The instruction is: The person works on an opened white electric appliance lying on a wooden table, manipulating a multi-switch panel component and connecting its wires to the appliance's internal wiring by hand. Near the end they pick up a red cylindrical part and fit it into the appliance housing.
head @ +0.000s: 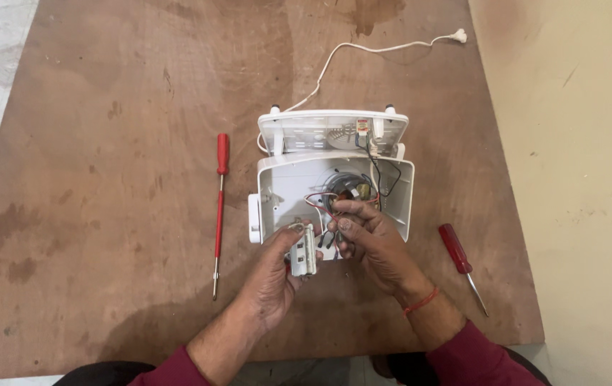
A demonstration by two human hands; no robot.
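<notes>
An opened white plastic appliance casing lies on a brown wooden board, its lid tipped up behind it. Inside are a small motor and red and black wires. My left hand holds a small white switch block at the casing's near edge. My right hand pinches the wires that run from the block into the casing.
A long red-handled screwdriver lies left of the casing, and a shorter red-handled screwdriver lies to its right. A white power cord with plug runs to the board's far edge. A pale floor lies to the right.
</notes>
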